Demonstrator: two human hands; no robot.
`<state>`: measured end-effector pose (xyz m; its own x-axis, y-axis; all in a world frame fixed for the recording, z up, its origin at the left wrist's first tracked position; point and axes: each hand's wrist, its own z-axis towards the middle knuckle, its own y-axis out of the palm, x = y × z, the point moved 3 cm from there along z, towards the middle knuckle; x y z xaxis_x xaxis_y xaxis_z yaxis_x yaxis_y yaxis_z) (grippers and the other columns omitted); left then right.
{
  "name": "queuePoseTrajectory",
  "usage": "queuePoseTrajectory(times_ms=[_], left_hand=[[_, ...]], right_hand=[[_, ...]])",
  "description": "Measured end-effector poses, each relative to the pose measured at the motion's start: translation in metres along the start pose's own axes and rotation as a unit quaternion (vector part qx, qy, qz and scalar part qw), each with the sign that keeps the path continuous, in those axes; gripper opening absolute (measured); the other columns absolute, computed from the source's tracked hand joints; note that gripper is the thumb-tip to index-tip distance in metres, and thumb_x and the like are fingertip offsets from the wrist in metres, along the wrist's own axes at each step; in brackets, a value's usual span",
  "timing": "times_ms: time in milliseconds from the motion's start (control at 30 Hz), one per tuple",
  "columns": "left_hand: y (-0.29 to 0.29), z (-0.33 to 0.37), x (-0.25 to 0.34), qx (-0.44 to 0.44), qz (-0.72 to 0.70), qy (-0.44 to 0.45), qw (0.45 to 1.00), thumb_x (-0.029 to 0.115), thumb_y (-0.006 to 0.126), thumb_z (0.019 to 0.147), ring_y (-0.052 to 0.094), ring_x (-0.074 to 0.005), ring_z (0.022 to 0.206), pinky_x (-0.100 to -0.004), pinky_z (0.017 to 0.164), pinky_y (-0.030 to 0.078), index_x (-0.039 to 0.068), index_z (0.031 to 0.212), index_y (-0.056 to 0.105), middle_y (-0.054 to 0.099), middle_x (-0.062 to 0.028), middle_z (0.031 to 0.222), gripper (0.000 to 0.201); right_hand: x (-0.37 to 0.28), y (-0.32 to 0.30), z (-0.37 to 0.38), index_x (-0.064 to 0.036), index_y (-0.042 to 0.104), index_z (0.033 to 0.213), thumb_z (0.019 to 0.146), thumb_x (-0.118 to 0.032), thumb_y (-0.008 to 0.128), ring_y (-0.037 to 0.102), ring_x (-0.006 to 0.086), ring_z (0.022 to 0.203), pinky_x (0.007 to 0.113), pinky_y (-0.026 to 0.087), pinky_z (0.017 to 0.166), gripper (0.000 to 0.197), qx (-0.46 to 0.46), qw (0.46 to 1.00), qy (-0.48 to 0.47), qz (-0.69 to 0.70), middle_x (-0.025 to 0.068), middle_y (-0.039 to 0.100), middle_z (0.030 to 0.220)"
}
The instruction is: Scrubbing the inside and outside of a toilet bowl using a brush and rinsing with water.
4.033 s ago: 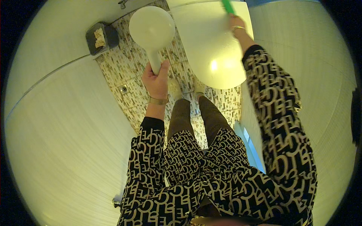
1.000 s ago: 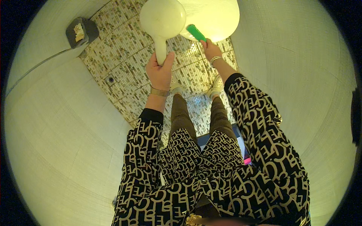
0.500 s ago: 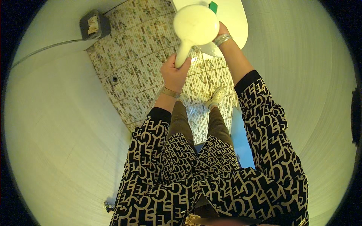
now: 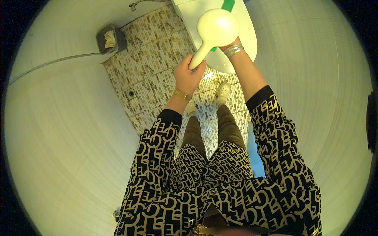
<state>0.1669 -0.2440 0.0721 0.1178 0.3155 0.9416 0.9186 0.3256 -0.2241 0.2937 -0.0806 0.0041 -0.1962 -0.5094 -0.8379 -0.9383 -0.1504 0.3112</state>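
My left hand (image 4: 187, 76) is closed round the handle of a cream-white dipper-like piece (image 4: 216, 28) with a round, smooth, shiny head. The handle slants down to the left, and the head points up and right. Behind the lower right of the head is my right hand (image 4: 231, 44), its fingers hidden. Green material (image 4: 227, 4) shows above the head, and another bit of green peeks out below it, near my right hand. Whether these are one piece, and whether my right hand grips it, cannot be seen.
Beneath the round head is a white, round-edged bathroom fixture (image 4: 250, 33). A dark bin (image 4: 122, 41) with crumpled paper stands by the left wall. The patterned tile floor (image 4: 153, 59) has a small round drain (image 4: 130, 94). Something blue (image 4: 256, 159) is beside my right leg.
Both hands and the dipper-like piece have shifted slightly right in the picture. A green bit now shows below the head too. The view has moved, revealing more of the white fixture.
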Motion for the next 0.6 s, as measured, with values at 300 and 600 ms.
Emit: queuePoseTrajectory(times_ms=[300,600], left_hand=[[0.033,0.072,-0.006,-0.002,-0.034,-0.001,0.999,0.024,0.067,0.078,0.056,-0.0196,0.059,-0.0309,0.054,0.043,0.003,0.087,0.061,0.060,-0.0114,0.071,0.025],[0.081,0.066,-0.038,0.089,-0.008,0.053,0.995,0.022,0.047,0.092,0.061,-0.0226,0.074,-0.0350,0.063,0.047,-0.004,0.091,0.059,0.062,-0.0138,0.087,0.028]], right_hand=[[-0.009,0.037,-0.030,-0.0017,0.045,0.113,0.073,0.001,0.047,0.057,0.0219,0.071,0.031,0.047,0.061,0.040,0.087,0.964,-0.001,0.252,0.0133,0.059,0.085],[0.004,0.012,-0.040,-0.0045,0.038,0.124,0.097,-0.023,0.041,0.061,0.0303,0.097,0.042,0.049,0.085,0.033,0.065,0.972,0.012,0.226,0.0173,0.062,0.098]])
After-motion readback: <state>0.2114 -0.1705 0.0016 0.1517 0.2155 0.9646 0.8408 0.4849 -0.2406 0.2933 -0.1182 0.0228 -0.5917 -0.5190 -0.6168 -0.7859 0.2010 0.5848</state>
